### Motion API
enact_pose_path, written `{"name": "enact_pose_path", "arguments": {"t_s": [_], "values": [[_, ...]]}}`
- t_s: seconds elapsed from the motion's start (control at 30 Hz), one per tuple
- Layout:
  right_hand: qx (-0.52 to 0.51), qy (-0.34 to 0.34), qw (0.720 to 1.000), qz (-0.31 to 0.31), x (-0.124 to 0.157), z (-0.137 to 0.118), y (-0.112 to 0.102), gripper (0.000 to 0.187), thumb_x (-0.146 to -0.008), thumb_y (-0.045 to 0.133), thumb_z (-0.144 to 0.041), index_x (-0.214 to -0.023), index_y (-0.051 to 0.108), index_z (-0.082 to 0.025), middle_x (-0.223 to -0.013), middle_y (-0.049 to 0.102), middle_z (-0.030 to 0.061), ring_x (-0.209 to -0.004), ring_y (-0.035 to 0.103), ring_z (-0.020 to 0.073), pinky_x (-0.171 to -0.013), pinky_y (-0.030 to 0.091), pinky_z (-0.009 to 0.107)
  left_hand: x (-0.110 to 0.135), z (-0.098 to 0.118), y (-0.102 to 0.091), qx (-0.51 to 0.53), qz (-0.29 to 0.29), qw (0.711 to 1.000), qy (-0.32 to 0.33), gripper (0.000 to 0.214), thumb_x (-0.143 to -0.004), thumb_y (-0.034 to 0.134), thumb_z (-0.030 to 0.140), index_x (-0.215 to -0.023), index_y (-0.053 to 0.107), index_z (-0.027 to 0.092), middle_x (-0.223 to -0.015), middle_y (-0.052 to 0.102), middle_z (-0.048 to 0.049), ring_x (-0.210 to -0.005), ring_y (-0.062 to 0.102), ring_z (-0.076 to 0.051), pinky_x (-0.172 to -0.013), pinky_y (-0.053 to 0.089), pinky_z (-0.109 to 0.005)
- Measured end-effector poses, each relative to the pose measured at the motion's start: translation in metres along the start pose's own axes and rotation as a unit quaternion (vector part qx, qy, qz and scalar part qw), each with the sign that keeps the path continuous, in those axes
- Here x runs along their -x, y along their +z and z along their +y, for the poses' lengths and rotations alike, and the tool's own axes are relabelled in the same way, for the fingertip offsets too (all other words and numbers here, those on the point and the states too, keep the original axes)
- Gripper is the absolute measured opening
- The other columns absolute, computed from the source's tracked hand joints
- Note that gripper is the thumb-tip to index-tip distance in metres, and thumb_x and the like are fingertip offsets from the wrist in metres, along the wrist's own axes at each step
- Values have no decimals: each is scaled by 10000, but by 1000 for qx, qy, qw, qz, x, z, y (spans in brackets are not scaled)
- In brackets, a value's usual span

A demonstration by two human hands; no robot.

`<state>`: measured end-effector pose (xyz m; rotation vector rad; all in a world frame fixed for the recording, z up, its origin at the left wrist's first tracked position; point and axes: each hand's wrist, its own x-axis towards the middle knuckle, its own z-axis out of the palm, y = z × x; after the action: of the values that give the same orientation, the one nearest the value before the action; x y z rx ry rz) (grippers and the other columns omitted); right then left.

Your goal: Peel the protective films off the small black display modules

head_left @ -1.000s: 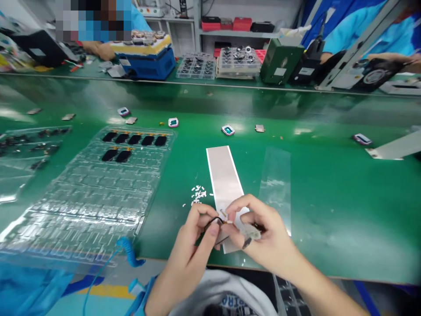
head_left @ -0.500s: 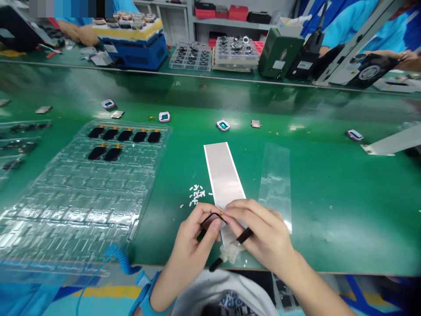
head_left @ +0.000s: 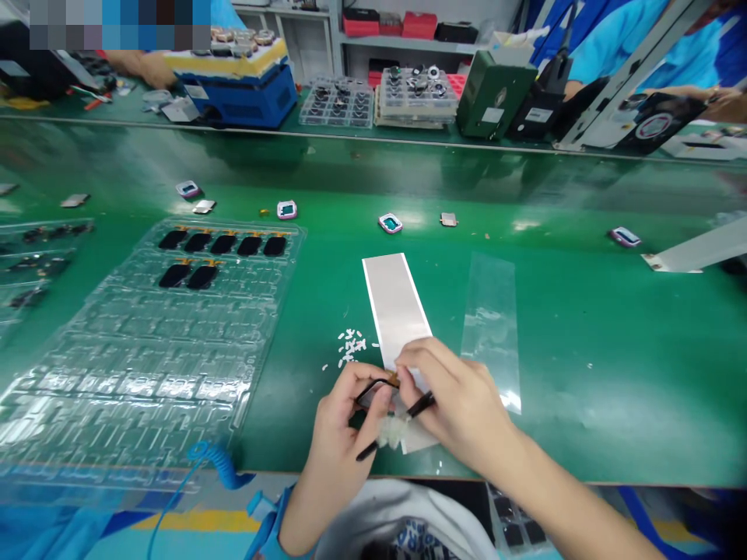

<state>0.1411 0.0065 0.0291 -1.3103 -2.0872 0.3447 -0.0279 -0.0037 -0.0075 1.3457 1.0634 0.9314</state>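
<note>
The left hand (head_left: 343, 440) is closed, thumb and fingers pinching a small dark frame-shaped piece (head_left: 373, 395) with a little gold tab (head_left: 394, 379) at its upper edge. The piece sits just over the near end of a long pale strip (head_left: 394, 305), straight out in front of the person, and its longer side seems to run crosswise to that strip, though fingers hide part of it. The left hand is the nearer of the two, wrapped around it. The right hand (head_left: 458, 397) is closed as well, gripping a thin black stick (head_left: 366, 452) that slants from lower left to upper right just past the piece, with a crumpled wad of clear film (head_left: 392, 432) clinging along it. Half a second ago the right hand sat further to the right and the wad lower; now both have shifted toward the left hand, and the hands almost meet. Beyond them lie a small heap of white bits (head_left: 350, 346), a strip of clear film (head_left: 490, 330), and a clear plastic tray (head_left: 145, 365) holding a few black pieces (head_left: 201, 277), all on a green bench mat (head_left: 607, 389).
</note>
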Motion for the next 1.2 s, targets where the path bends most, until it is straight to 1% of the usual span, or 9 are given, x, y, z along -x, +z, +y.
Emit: {"name": "enact_pose_path", "arguments": {"t_s": [0.13, 0.27, 0.47, 0.53, 0.67, 0.83, 0.9, 1.0, 1.2], "values": [[-118, 98, 981, -120, -35, 10, -10, 199, -757, 549, -11, -844, 613, -178, -856, 642, -1, -751, 594, 128, -648, 420, 241, 0, 0, 0, 2, -19, 1000, -9, 91, -1011, 484, 307, -1051, 511, 231, -886, 658, -16, -695, 556, -125, -679, 462, -239], [-115, 107, 964, -213, -69, 22, 2, 139, -762, 600, -57, -692, 606, -176, -729, 613, -19, -663, 522, 109, -628, 349, 249, -1, 4, 0, -25, -59, 998, -9, 93, -1020, 469, 307, -1005, 513, 227, -935, 689, -35, -758, 578, -131, -724, 464, -247], [-146, 158, 962, -167, -70, 29, 15, 277, -811, 655, -222, -595, 486, -184, -571, 425, -61, -565, 372, 92, -548, 275, 247, 1, 5, 1, 63, -37, 997, -1, 109, -1026, 461, 342, -1012, 486, 236, -730, 602, 30, -593, 506, -90, -565, 412, -187], [-267, 197, 925, -183, -58, 29, 10, 237, -837, 655, -318, -672, 566, -174, -622, 506, -44, -590, 440, 95, -571, 341, 239, 2, 6, 1, 122, -18, 992, -13, 133, -1026, 453, 381, -1027, 442, 248, -672, 543, 61, -522, 436, -74, -487, 353, -163], [-487, 269, 802, -216, -30, 24, 1, 284, -799, 726, -421, -765, 677, -143, -733, 674, 30, -671, 587, 127, -657, 441, 267, 2, 8, 2, 150, -6, 988, -36, 175, -1020, 455, 419, -1002, 389, 258, -648, 521, 81, -474, 365, -58, -439, 287, -139], [-600, 256, 724, -224, -16, 18, 1, 309, -857, 683, -458, -760, 673, -164, -705, 731, 44, -736, 695, 169, -739, 516, 316, 1, 7, 3, 95, -19, 995, -16, 164, -1018, 465, 395, -1015, 380, 254, -630, 527, 77, -488, 401, -72, -448, 313, -155], [-595, 270, 726, -212, -15, 18, 2, 313, -822, 719, -465, -743, 672, -165, -675, 717, 27, -701, 690, 168, -713, 522, 321, 1, 7, 4, 74, -19, 997, -13, 150, -1020, 462, 377, -1022, 386, 248, -625, 516, 74, -509, 418, -81, -465, 330, -165], [-546, 295, 762, -186, -13, 22, 3, 319, -774, 755, -467, -693, 678, -168, -626, 668, -8, -585, 603, 122, -588, 461, 274, 1, 7, 5, 56, -31, 998, -28, 139, -1026, 446, 370, -1048, 385, 247, -648, 490, 70, -543, 415, -90, -486, 335, -175], [-460, 251, 839, -147, -7, 20, -1, 264, -802, 729, -414, -702, 705, -171, -445, 345, -100, -435, 218, 58, -427, 144, 237, 3, 12, 6, 92, -52, 992, -63, 178, -1031, 409, 422, -1042, 366, 249, -668, 451, 68, -574, 378, -99, -511, 312, -194]]}}
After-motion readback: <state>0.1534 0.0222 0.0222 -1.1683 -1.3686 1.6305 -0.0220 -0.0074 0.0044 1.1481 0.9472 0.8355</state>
